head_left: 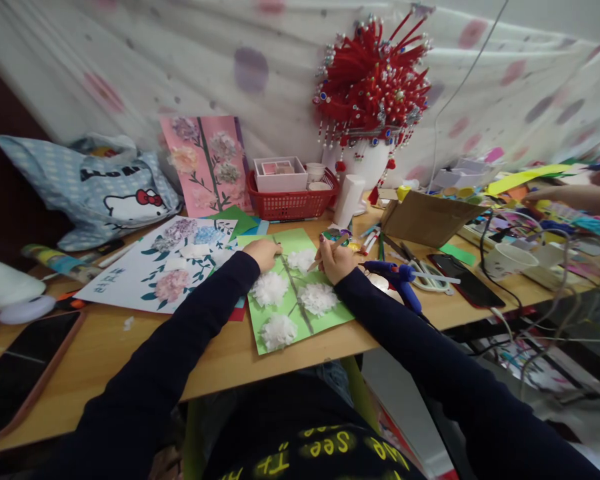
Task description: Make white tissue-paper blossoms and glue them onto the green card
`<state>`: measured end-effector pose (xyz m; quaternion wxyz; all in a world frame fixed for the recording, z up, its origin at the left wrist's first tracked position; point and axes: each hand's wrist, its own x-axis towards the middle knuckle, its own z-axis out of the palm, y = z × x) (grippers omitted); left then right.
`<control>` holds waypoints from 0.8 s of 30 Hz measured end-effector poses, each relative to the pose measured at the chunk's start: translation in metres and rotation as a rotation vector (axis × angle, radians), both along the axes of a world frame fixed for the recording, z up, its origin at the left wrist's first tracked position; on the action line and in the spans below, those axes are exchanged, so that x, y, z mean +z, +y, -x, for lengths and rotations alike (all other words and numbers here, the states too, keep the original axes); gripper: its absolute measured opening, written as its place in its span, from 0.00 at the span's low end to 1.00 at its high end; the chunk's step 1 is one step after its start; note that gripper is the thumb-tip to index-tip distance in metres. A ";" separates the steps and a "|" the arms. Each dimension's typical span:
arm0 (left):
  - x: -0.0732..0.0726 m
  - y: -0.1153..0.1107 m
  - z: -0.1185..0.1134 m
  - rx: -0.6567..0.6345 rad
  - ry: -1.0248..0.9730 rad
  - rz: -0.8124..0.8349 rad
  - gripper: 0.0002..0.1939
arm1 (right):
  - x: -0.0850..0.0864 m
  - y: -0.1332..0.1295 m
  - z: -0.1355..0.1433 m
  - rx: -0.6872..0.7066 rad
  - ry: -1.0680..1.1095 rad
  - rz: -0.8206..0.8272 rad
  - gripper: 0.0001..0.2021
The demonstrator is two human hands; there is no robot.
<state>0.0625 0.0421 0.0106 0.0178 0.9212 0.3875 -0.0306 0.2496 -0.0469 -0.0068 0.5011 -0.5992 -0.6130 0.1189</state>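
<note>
A light green sheet (329, 324) lies at the table's front, with a dark branch drawn on it and several white ruffled paper flowers (279, 331) on it. My left hand (263, 255) rests on the sheet's upper left part, fingers lying on the paper near the branch, with nothing seen in them. In my right hand (336, 259) is a slim brown pencil (314, 265), gripped between closed fingers. Its lower end points down at the upper right white flower (301, 259). A blue glue gun (395, 275) lies just right of my right wrist.
To the left lies a white sheet with coloured flowers (130, 280), near a phone (25, 367). Behind stand a pink flower picture (205, 167), a red basket (290, 202) and a red beaded headdress (375, 87). Scissors (430, 277), another phone (467, 280), cables and another person's arm (575, 199) are right.
</note>
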 end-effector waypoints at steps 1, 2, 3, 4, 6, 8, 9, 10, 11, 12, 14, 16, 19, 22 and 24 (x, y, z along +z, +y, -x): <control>0.000 0.000 0.000 0.000 -0.003 -0.002 0.24 | -0.001 -0.002 0.000 0.018 -0.074 -0.002 0.29; 0.000 -0.001 0.000 0.000 -0.007 -0.004 0.24 | -0.001 -0.003 0.000 0.027 -0.128 -0.010 0.29; 0.000 -0.002 0.000 0.000 -0.009 -0.005 0.24 | -0.002 -0.004 -0.001 0.030 -0.167 -0.020 0.29; 0.000 -0.002 0.000 0.000 -0.009 -0.004 0.24 | -0.002 -0.005 -0.001 0.029 -0.196 -0.030 0.28; 0.001 -0.003 0.000 -0.002 -0.012 -0.001 0.23 | -0.003 -0.006 -0.002 0.039 -0.255 -0.044 0.28; 0.002 -0.004 0.000 -0.002 -0.014 0.006 0.23 | -0.003 -0.006 -0.002 0.059 -0.323 -0.050 0.27; 0.002 -0.004 0.000 -0.004 -0.016 0.009 0.23 | -0.003 -0.007 -0.002 0.064 -0.352 -0.052 0.27; 0.002 -0.004 0.000 -0.006 -0.016 0.010 0.24 | -0.003 -0.007 -0.002 0.065 -0.375 -0.055 0.27; 0.002 -0.004 0.000 -0.007 -0.014 0.010 0.24 | -0.003 -0.007 -0.002 0.062 -0.393 -0.059 0.27; 0.002 -0.004 0.000 -0.008 -0.010 0.008 0.24 | -0.003 -0.007 -0.002 0.058 -0.409 -0.065 0.27; 0.002 -0.003 0.000 -0.008 -0.001 0.004 0.24 | -0.004 -0.006 -0.002 0.057 -0.441 -0.076 0.26; 0.002 -0.003 0.000 -0.009 0.008 0.005 0.23 | -0.005 -0.005 -0.003 0.055 -0.464 -0.086 0.26; 0.001 -0.002 0.000 -0.014 0.004 0.011 0.23 | -0.006 -0.004 -0.003 0.055 -0.460 -0.090 0.25; 0.000 -0.001 0.001 -0.015 -0.009 0.010 0.23 | -0.004 -0.006 0.000 0.081 -0.467 -0.086 0.25; -0.001 -0.001 0.001 -0.012 -0.009 0.005 0.23 | -0.001 -0.008 0.002 0.103 -0.488 -0.082 0.25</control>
